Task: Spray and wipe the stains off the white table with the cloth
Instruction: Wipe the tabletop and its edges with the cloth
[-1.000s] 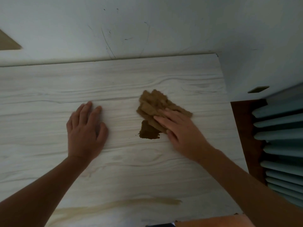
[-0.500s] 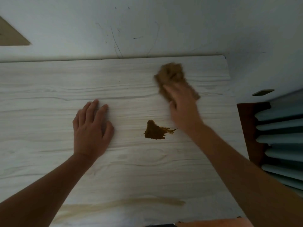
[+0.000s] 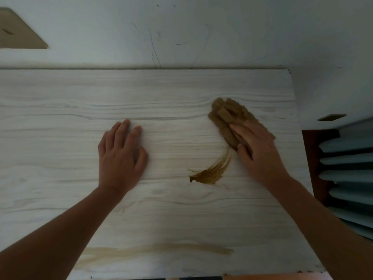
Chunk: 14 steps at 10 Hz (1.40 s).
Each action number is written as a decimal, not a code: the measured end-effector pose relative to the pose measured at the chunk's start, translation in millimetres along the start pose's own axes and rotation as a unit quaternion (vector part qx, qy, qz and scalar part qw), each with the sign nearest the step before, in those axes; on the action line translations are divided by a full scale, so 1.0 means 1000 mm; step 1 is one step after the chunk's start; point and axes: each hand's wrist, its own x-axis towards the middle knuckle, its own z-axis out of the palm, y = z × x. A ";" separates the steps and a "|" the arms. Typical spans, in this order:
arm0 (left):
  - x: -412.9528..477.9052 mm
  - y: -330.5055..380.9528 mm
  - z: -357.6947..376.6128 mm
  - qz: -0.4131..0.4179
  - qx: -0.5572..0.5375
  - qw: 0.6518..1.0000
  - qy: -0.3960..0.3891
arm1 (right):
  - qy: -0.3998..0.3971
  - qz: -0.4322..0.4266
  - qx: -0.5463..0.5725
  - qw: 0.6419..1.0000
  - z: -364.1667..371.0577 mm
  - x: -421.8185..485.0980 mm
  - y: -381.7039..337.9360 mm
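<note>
Pale wood-grain laminate covers the white table (image 3: 181,93), which stands pushed against a scuffed, pen-marked white wall (image 3: 201,27). From where I stand, the person leans over its near edge with both forearms stretched across the top.

The cloth (image 3: 226,116) is a brown, nubby rag folded into a thick oblong pad. It lies on the table toward the right edge, short of the far right corner, angled so one end points at the far edge. The right hand (image 3: 260,152) lies flat on its nearer half, fingers straight and close together across the folds, with the thumb against the pad's near end. The farther half of the cloth sticks out beyond the fingertips.

Just on the near side of that thumb is a brown stain (image 3: 210,172), a thick dark blob drawn out into a curved, streaky tail that thins as it reaches the cloth. It sits between the two hands, closer to the right one.

The left hand (image 3: 119,158) rests palm down on bare laminate around the middle of the table, fingers straight and nearly touching, thumb tucked alongside, holding nothing.

Along the near edge runs a long faint streak (image 3: 161,251), tan and watery. Beyond the right edge stands a stack of dusty blue slats (image 3: 347,168).
</note>
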 end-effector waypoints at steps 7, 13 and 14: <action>-0.001 0.000 0.001 -0.002 -0.009 1.000 0.003 | 0.020 0.043 0.019 0.999 0.002 -0.003 -0.008; 0.000 -0.002 0.002 -0.006 -0.013 1.000 -0.002 | -0.017 0.006 0.005 1.000 -0.004 -0.047 -0.003; -0.001 -0.001 0.003 -0.006 -0.010 1.000 0.002 | 0.049 0.084 0.005 0.995 0.012 -0.001 -0.023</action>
